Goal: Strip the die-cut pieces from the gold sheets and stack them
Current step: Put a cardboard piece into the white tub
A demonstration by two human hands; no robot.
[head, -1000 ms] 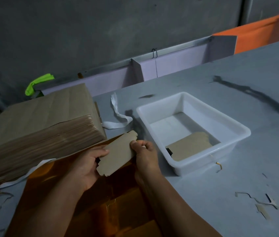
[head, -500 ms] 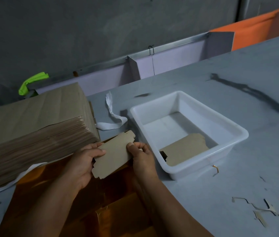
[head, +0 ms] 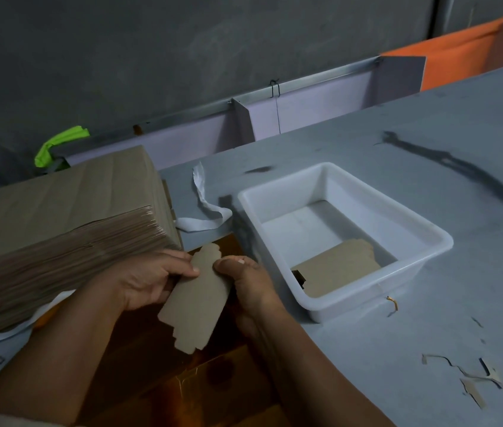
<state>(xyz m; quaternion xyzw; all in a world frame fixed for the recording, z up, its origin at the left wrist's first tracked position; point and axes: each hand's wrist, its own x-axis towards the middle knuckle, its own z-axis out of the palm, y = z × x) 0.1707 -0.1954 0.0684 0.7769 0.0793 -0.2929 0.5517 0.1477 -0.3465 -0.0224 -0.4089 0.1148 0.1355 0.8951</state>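
Hands, two: left hand (head: 139,278), right hand (head: 250,282). One die-cut piece (head: 196,300) held; one second piece (head: 339,269) visible in one white tray (head: 351,298). One tall stack (head: 59,211), one white strip (head: 204,208) — scraps (head: 475,383) several.

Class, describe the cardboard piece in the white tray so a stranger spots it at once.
On the grey table stands a white tray. At its near end lies a brown notched die-cut piece, untouched, unlike the twin gripped by the left hand and right hand.

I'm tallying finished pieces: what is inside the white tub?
Inside the white tub, a brown die-cut piece lies flat at the near end. Whether more lie beneath it is covered, and the near wall hides its lower edge.
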